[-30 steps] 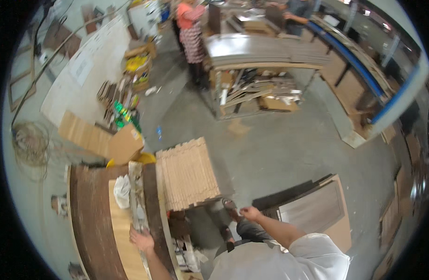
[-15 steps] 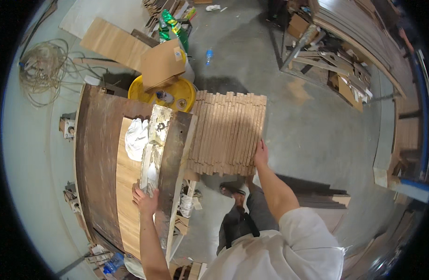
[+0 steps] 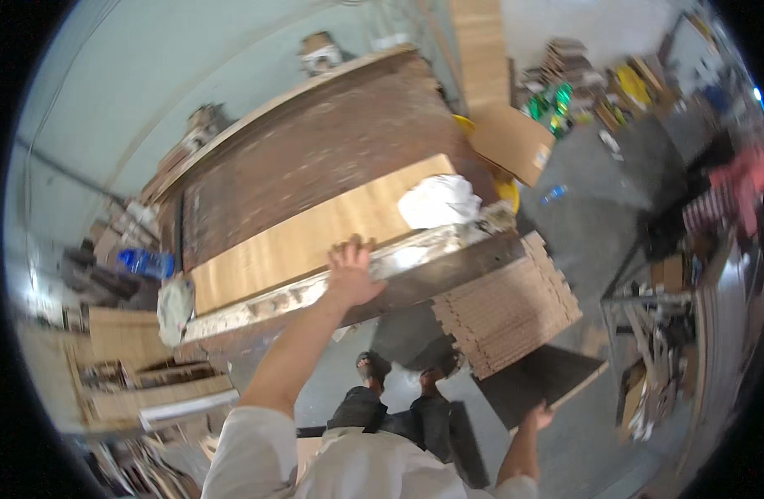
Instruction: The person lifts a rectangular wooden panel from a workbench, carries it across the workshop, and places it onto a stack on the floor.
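My left hand (image 3: 354,274) lies with its fingers spread over the near edge of a light wood plank (image 3: 299,241), its palm by a worn, whitish-smeared strip (image 3: 266,303) along the bench front. In my right hand (image 3: 538,415) is the near edge of a dark-faced board (image 3: 536,384), tilted beside a stack of brown boards (image 3: 508,308). The stack's boards stand on edge, packed side by side, with uneven ends. A crumpled white cloth (image 3: 438,201) rests at the plank's right end.
The brown-topped workbench (image 3: 315,150) runs along the wall. A cardboard box (image 3: 508,145) stands over a yellow bucket (image 3: 507,193) at its right end. A rack of offcuts (image 3: 648,333) is at the right; a blue bottle (image 3: 145,264) lies at the left.
The view has swung round toward the bench. My right hand has moved from the stack's side, and a dark-faced board now leans away from the stack in it. My left hand stays at the plank.
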`<state>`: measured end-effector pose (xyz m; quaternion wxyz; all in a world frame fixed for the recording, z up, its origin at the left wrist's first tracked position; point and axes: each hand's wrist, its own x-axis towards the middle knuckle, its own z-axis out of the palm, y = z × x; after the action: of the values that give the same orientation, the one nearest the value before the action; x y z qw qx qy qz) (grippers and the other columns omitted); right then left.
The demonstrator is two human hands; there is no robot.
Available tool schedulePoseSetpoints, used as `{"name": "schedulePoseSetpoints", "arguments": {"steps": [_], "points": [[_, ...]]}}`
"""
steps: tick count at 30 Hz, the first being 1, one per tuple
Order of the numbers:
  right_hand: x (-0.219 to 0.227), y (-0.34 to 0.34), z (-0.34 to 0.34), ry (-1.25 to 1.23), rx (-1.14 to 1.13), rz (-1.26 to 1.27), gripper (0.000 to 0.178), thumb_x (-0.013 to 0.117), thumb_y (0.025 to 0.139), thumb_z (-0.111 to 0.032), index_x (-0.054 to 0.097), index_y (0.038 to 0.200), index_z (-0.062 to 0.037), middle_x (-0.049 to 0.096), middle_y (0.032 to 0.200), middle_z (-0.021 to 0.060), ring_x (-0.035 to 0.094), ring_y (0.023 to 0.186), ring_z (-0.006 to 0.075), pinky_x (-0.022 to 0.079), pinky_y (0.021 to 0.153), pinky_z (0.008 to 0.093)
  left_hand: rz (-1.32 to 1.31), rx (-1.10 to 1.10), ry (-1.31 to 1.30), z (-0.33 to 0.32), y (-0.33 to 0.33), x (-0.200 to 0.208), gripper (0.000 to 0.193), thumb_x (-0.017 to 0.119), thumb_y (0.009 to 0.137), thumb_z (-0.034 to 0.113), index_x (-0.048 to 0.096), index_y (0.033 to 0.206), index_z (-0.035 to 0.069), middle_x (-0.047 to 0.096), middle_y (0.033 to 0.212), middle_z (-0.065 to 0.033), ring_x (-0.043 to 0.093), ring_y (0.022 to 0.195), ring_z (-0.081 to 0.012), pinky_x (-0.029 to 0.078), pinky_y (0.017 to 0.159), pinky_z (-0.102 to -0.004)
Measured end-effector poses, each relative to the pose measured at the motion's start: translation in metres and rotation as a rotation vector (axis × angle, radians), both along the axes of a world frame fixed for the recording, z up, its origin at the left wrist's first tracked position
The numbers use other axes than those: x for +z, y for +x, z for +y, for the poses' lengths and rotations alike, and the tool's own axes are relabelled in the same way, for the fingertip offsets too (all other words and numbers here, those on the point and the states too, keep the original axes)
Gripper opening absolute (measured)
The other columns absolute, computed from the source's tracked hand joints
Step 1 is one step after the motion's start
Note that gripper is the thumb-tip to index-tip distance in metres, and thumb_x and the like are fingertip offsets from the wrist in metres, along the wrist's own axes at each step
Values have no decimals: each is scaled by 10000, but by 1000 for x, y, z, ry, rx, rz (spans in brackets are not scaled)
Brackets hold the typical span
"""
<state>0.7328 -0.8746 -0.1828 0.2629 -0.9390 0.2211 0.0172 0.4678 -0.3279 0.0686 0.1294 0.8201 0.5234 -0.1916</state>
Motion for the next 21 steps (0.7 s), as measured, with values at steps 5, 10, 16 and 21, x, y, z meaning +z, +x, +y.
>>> {"name": "schedulePoseSetpoints", "arguments": {"steps": [5, 10, 16, 21], "points": [[124, -35, -36, 179, 344, -191, 400, 644, 866, -176, 586, 1147, 102, 663, 1038, 228, 604, 895, 327, 463, 846, 421, -90, -58, 26, 3, -12, 5, 961, 616, 809, 568, 150, 1523, 125, 66, 1578, -203, 40, 1460, -413, 32, 1164, -587], [281, -116, -9, 215, 486, -335, 510, 699, 895, -338, 593, 1133, 99, 655, 971, 217, 570, 816, 285, 489, 768, 401, -263, -75, -37, 7, -33, -6, 933, 602, 822, 581, 208, 1514, 95, 148, 1560, -227, 88, 1458, -401, 58, 1172, -560], [438, -197, 26, 191, 734, -667, 379, 664, 932, -265, 625, 997, 107, 588, 711, 112, 493, 657, 191, 471, 623, 376, -680, -214, -1, -30, -86, -14, 835, 596, 867, 532, 281, 1487, 71, 264, 1513, -257, 204, 1420, -430, 192, 1161, -506], [495, -260, 73, 509, 650, -967, 330, 710, 884, -123, 624, 1122, 89, 659, 1029, 206, 598, 873, 239, 500, 783, 399, -1073, 35, -435, -52, -110, 13, 822, 449, 893, 656, 323, 1479, 95, 226, 1542, -244, 196, 1439, -399, 174, 1147, -555]]}}
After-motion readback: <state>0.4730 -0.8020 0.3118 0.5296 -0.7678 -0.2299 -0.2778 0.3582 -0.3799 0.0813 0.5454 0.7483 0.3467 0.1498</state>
